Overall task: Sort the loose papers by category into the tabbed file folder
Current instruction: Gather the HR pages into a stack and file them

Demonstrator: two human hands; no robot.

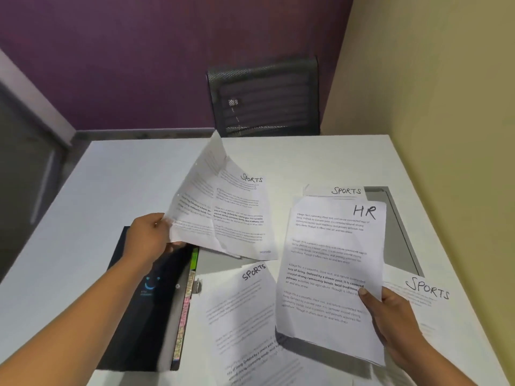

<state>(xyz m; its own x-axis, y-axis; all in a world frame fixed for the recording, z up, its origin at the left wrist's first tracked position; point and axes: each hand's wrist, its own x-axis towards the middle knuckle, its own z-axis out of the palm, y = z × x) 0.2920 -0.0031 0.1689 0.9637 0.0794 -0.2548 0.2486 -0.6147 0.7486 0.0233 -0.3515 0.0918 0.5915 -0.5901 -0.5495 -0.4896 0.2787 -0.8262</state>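
Smooth, matt white laminate on the table (133, 174), upper left. Thin white printer paper, creased and slightly translucent, in the raised sheets (223, 210) at centre; flatter, matt paper in the HR sheet (331, 271), right. Black, faintly glossy plastic on the folder cover (145, 310), lower left. Dark woven mesh on the chair back (264, 98), top centre.

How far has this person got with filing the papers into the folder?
Nothing shows as filed yet; the black tabbed file folder lies under the left arm. In hand: the left hand lifts white printed sheets marked SPORTS, and the right hand holds a white sheet marked HR. Left: more SPORTS sheets lie loose on the white table, one near the front, one at right.
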